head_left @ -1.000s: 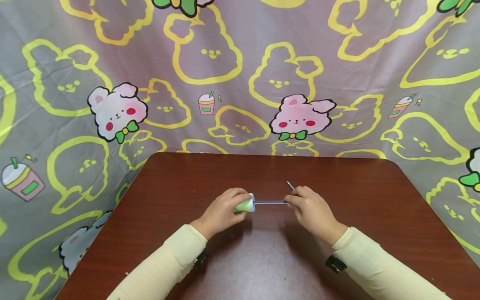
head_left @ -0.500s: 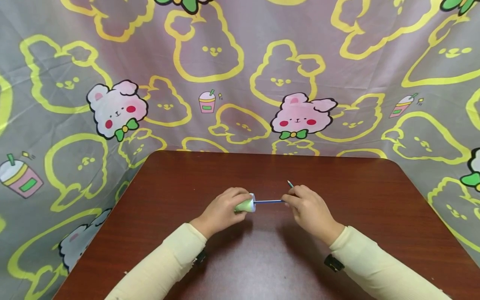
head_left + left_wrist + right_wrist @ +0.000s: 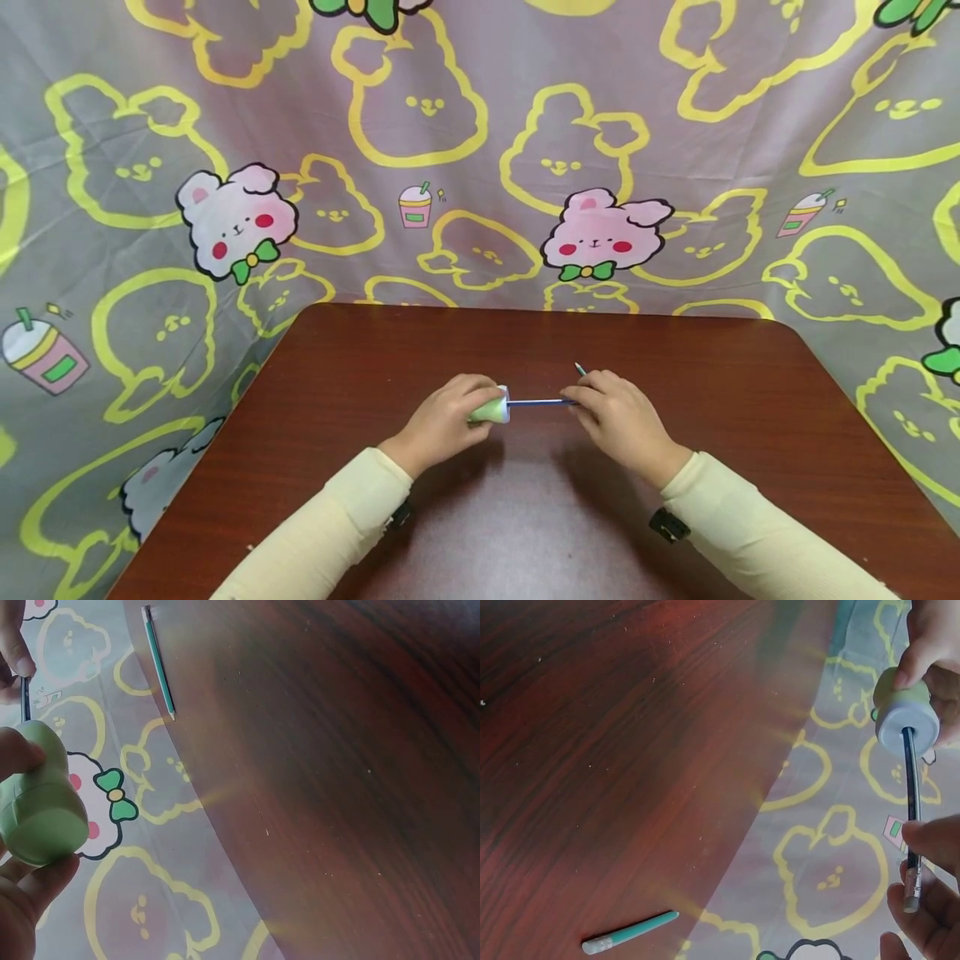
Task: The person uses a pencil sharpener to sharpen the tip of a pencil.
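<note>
My left hand (image 3: 444,419) grips a pale green pencil sharpener (image 3: 489,409) with a whitish end, held above the table. Into that end runs a dark blue pencil (image 3: 536,403), pinched near its eraser by the thumb and fingers of my right hand (image 3: 628,427). In the right wrist view the pencil (image 3: 912,784) enters a hole in the middle of the sharpener's pale face (image 3: 922,733); its inserted tip is hidden. The left wrist view shows the rounded green base of the sharpener (image 3: 49,825).
A green pencil (image 3: 159,664) with an eraser end lies on the brown wooden table (image 3: 360,350), partly hidden behind my right hand in the head view. A cartoon-print curtain (image 3: 465,183) hangs around the table's far and side edges.
The right fingers have shifted slightly along and around the blue pencil, and its visible light and dark sides have changed. My left hand and the sharpener stay nearly still.
</note>
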A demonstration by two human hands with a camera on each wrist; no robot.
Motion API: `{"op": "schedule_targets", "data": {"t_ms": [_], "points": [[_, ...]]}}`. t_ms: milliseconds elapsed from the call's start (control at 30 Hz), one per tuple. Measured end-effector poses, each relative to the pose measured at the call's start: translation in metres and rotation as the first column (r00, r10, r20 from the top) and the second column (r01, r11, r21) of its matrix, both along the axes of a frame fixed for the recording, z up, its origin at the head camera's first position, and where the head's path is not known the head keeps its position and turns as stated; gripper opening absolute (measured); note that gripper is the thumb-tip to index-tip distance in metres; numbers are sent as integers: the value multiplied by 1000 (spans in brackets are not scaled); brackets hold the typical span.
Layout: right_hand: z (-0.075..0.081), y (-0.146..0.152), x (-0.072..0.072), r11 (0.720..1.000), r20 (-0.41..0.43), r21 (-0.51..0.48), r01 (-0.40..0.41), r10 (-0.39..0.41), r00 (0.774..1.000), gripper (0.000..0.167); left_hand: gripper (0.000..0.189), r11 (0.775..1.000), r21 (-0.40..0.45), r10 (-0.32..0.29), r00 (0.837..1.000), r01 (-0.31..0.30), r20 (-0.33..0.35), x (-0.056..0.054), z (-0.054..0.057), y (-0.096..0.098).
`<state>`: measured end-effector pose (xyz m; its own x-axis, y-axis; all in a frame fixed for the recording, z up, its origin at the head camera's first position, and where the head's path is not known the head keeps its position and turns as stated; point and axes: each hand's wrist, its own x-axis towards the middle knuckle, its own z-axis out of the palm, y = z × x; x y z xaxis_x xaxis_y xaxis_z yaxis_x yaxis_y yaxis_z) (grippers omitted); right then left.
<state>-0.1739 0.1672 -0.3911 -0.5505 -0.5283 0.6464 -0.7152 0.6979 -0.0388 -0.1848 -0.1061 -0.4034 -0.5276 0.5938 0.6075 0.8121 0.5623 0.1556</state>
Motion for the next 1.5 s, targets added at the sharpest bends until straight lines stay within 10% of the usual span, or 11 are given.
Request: {"op": "schedule_targets", "data": {"t_ms": [700, 1067, 1367, 1500], "points": [[-1, 14, -4, 987, -124, -100, -129, 116, 985, 10, 45, 997, 67, 14, 992, -23, 125, 5, 4, -5], [-3, 16, -5, 985, -139, -109, -131, 115, 984, 40, 46, 996, 87, -6, 995, -2, 102, 3, 2, -3], [1, 15, -3, 984, -100, -112, -136, 125, 987, 7, 45, 995, 103, -23, 995, 13, 97, 2, 2, -2], [2, 13, -3, 986, -94, -106, -128, 118, 989, 20, 45, 995, 102, -33, 995, 23, 95, 2, 1, -2]]}}
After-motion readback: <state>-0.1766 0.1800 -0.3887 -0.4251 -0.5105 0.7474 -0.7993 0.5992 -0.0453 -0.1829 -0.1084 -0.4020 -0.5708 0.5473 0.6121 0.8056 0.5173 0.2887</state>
